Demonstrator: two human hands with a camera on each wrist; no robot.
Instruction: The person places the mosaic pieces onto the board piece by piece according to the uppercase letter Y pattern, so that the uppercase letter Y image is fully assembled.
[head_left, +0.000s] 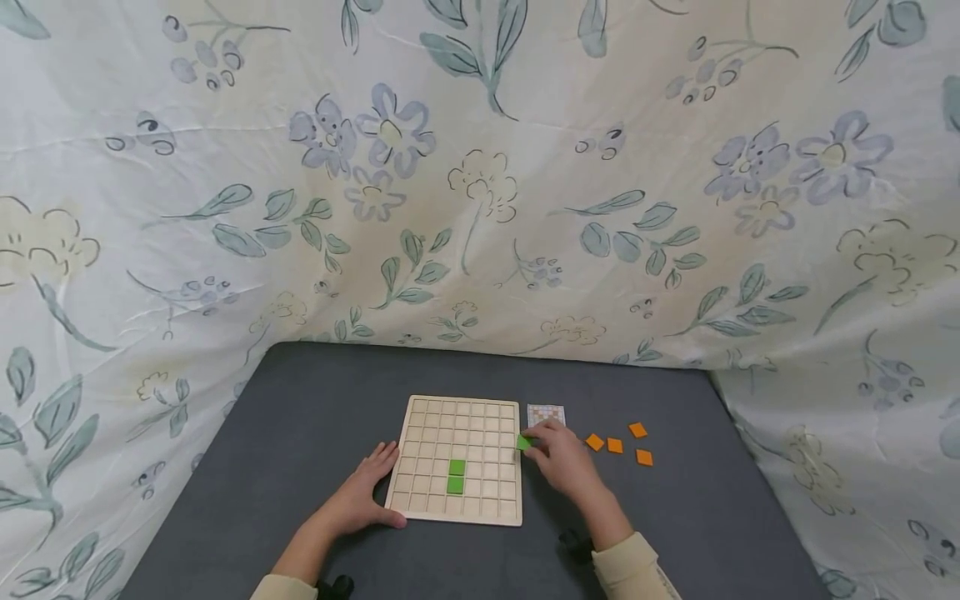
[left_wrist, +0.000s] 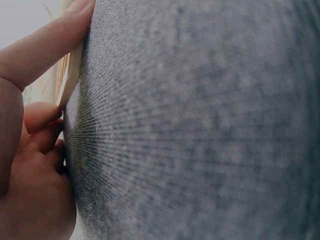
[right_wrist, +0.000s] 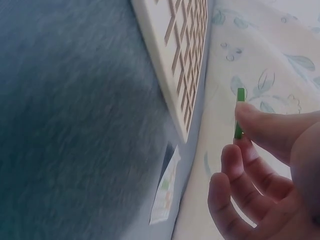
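A pale wooden grid board (head_left: 420,425) lies on the dark table, with two green square tiles (head_left: 456,476) set in neighbouring cells near its middle. My left hand (head_left: 362,493) braces the board's left side: fingers stretched along that edge, thumb at the near left corner. In the left wrist view the thumb (left_wrist: 45,42) lies against the board's edge (left_wrist: 71,75). My right hand (head_left: 566,462) pinches another green tile (right_wrist: 241,114) between thumb and fingertips, held up at the board's right edge. The right wrist view shows this tile edge-on.
Several orange square tiles (head_left: 615,446) lie scattered on the table (head_left: 675,517) right of my right hand. A small printed pattern card (head_left: 546,412) sits beside the board's upper right, partly covered by that hand. Floral cloth (head_left: 480,250) hangs behind the table.
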